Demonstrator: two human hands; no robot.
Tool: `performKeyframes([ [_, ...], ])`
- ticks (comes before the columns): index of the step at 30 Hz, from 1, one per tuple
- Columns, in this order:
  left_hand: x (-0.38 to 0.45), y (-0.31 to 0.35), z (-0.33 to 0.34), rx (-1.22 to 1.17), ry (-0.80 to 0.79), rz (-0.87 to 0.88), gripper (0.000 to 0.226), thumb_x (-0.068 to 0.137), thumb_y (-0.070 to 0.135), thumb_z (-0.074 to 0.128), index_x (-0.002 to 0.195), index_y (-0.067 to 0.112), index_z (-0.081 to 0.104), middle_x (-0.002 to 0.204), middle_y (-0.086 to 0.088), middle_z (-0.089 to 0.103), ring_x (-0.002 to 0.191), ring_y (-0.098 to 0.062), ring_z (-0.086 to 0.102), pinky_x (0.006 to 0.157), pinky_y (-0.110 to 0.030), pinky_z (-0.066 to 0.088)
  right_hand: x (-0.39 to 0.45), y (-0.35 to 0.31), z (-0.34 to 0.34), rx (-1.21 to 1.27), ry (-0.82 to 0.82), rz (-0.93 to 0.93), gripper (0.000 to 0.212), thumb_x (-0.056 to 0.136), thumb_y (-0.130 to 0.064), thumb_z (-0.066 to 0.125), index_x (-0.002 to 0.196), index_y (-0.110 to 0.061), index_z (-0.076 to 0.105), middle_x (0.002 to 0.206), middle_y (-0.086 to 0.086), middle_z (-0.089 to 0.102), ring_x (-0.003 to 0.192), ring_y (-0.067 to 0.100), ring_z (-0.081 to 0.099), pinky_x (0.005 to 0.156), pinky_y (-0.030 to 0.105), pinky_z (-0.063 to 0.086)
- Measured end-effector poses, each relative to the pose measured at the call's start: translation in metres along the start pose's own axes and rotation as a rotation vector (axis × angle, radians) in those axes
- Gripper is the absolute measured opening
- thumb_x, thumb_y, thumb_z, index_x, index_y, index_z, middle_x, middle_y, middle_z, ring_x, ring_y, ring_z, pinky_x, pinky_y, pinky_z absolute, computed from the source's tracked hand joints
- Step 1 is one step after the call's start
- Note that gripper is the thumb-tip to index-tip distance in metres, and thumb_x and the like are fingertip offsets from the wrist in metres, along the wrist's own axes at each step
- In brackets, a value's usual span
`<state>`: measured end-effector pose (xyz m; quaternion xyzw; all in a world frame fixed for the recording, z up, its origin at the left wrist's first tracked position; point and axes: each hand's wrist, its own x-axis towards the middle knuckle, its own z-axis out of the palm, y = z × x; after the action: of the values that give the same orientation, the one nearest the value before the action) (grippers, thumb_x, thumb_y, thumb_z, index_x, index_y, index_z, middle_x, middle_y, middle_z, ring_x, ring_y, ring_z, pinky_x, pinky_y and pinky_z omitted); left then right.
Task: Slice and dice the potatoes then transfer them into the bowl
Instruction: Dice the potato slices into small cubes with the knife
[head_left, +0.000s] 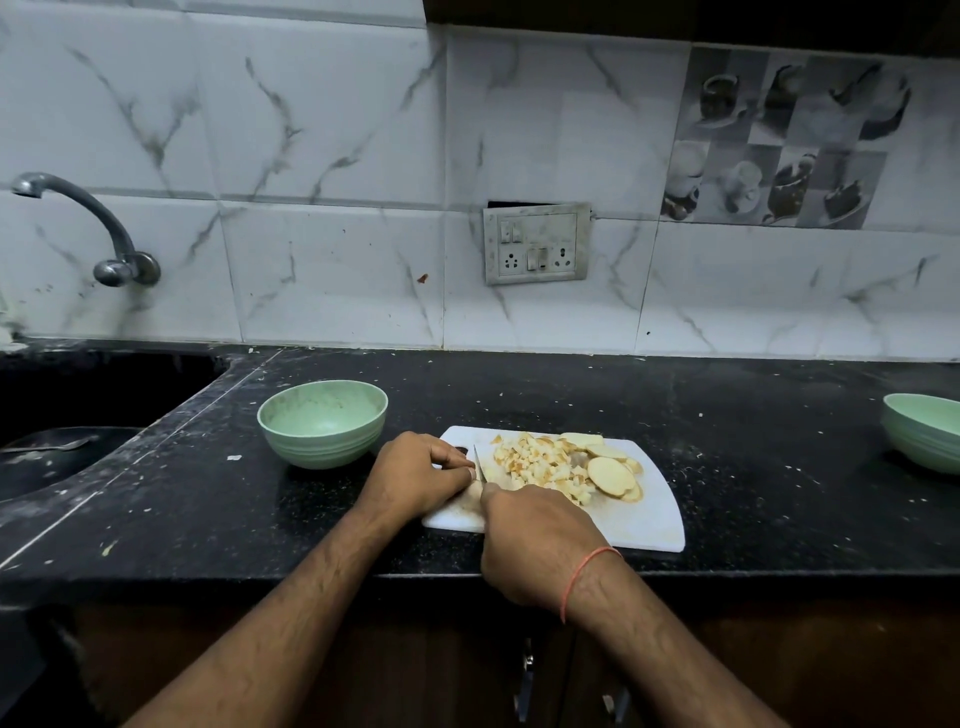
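Note:
A white cutting board (644, 512) lies on the black counter. On it sit a heap of diced potato (540, 462) and several round potato slices (613, 475) to its right. My right hand (535, 540) grips a knife (479, 470); its handle is hidden in my fist and the blade points away from me. My left hand (421, 475), fingers curled, holds a pale potato piece (471, 496) against the board just left of the blade; most of that piece is hidden. A light green bowl (322, 423) stands left of the board, with nothing visible inside.
A sink (57, 447) with a utensil in it is sunk into the counter at far left, under a wall tap (93, 223). More green bowls (924, 436) are stacked at the right edge. A switch and socket plate (537, 244) is on the tiled wall. Crumbs speckle the black counter (753, 415).

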<state>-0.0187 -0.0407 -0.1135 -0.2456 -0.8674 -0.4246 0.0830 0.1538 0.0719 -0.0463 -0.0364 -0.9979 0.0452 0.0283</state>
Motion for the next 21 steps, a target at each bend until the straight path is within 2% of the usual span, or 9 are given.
performKeyframes([
  [3, -0.002, 0.003, 0.0, -0.015, -0.003, -0.012, 0.017, 0.078, 0.022, 0.085, 0.075, 0.038, 0.084, 0.089, 0.025, 0.077, 0.099, 0.01, 0.07, 0.093, -0.018, 0.053, -0.006, -0.001, 0.002, 0.007, -0.012, -0.006, 0.035, 0.095, -0.02, 0.052, 0.129, -0.014, 0.053, 0.114, 0.011, 0.063, 0.109, 0.031, 0.059, 0.075, 0.034, 0.041],
  [8, -0.006, 0.007, -0.001, -0.017, 0.01, -0.02, 0.013, 0.079, 0.022, 0.084, 0.075, 0.035, 0.085, 0.091, 0.023, 0.079, 0.102, 0.009, 0.07, 0.096, -0.022, 0.054, -0.023, 0.006, -0.001, -0.03, 0.004, -0.047, 0.031, 0.098, -0.024, 0.05, 0.128, -0.016, 0.053, 0.112, 0.011, 0.063, 0.107, 0.031, 0.059, 0.074, 0.034, 0.039],
  [11, -0.009, 0.008, -0.002, -0.009, 0.022, -0.011, 0.011, 0.08, 0.025, 0.085, 0.076, 0.035, 0.086, 0.094, 0.022, 0.079, 0.102, 0.008, 0.07, 0.096, -0.021, 0.053, -0.032, 0.015, -0.009, -0.017, 0.019, -0.05, 0.028, 0.099, -0.027, 0.049, 0.124, -0.019, 0.058, 0.099, 0.006, 0.059, 0.098, 0.027, 0.057, 0.074, 0.034, 0.041],
  [14, -0.012, 0.011, -0.003, 0.005, 0.028, -0.008, 0.008, 0.081, 0.027, 0.085, 0.079, 0.035, 0.086, 0.095, 0.023, 0.079, 0.1, 0.008, 0.07, 0.094, -0.02, 0.054, -0.042, 0.022, -0.016, 0.019, 0.084, -0.043, 0.03, 0.101, -0.027, 0.045, 0.128, -0.023, 0.056, 0.085, -0.002, 0.049, 0.087, 0.024, 0.051, 0.072, 0.035, 0.041],
  [19, -0.015, 0.018, -0.003, 0.051, 0.07, -0.014, 0.009, 0.086, 0.035, 0.076, 0.091, 0.035, 0.084, 0.093, 0.022, 0.077, 0.09, 0.004, 0.068, 0.09, -0.029, 0.058, -0.05, 0.032, -0.022, 0.11, 0.185, -0.014, 0.042, 0.106, -0.034, 0.037, 0.148, -0.03, 0.042, 0.087, -0.002, 0.053, 0.088, 0.024, 0.053, 0.071, 0.035, 0.041],
  [21, -0.014, 0.018, 0.0, 0.102, 0.043, 0.021, 0.026, 0.082, 0.054, 0.074, 0.099, 0.036, 0.08, 0.097, 0.021, 0.07, 0.095, -0.001, 0.065, 0.091, -0.033, 0.056, -0.051, 0.034, -0.02, 0.134, 0.18, 0.0, 0.046, 0.107, -0.035, 0.037, 0.153, -0.032, 0.037, 0.099, 0.002, 0.062, 0.098, 0.027, 0.057, 0.076, 0.038, 0.045],
])
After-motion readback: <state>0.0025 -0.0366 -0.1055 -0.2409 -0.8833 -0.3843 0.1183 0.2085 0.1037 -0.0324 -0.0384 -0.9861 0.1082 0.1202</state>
